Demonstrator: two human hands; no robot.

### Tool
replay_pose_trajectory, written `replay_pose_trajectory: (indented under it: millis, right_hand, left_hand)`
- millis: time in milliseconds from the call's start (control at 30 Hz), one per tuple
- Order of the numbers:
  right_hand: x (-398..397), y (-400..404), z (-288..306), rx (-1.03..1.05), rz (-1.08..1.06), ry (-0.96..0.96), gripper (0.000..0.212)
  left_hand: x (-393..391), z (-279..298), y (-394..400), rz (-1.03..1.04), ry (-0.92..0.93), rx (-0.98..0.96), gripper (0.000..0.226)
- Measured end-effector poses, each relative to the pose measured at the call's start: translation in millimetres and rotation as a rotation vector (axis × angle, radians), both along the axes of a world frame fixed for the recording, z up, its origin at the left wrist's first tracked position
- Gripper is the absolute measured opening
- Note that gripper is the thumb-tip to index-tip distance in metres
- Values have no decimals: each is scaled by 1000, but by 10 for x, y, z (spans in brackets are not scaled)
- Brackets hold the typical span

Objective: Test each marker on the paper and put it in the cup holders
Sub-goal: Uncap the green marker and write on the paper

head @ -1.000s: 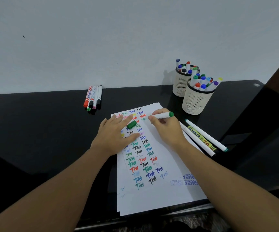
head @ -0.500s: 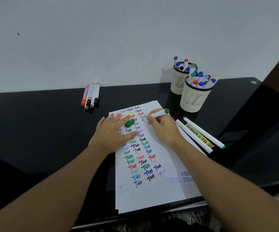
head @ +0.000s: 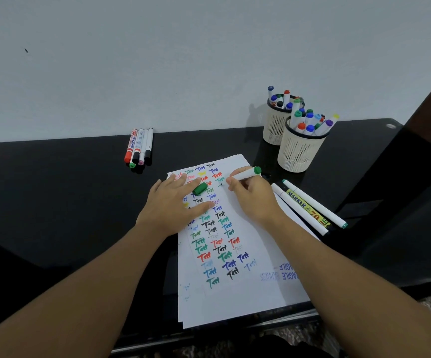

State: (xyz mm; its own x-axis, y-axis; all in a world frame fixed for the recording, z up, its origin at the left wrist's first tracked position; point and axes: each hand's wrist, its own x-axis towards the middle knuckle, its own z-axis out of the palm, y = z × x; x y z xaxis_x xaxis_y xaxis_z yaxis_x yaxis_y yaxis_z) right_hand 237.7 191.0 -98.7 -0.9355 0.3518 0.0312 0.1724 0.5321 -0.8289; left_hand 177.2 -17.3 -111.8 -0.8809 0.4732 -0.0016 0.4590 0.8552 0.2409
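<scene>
Fingers of right hand [head: 254,200] pinched round white green-ended marker [head: 245,174], tip on far part of white word-filled paper sheet [head: 248,293]. Left hand [head: 173,205] flat, fingers spread, green cap [head: 199,188] between them. Best kept pinned; light strokes, then cap, then near white mesh cup holder [head: 298,153], right.

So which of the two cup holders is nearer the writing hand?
The front cup holder, beside the paper's top corner; the other stands behind it by the wall.

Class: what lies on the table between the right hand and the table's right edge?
In the head view, three markers lie side by side on the table, right of the right hand.
</scene>
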Motion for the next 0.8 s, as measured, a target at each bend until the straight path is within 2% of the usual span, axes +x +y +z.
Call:
replay_pose_trajectory:
  millis: [133, 367, 800]
  right_hand:
    - [17, -23, 27, 13, 43, 1, 26]
    - [6, 13, 12, -12, -27, -52, 42]
    - [40, -17, 54, 18, -22, -31, 36]
  left_hand:
    - [4, 8, -3, -1, -2, 9, 88]
    - [-7, -8, -8, -1, -2, 1, 88]
    - [0, 1, -18, 1, -8, 15, 88]
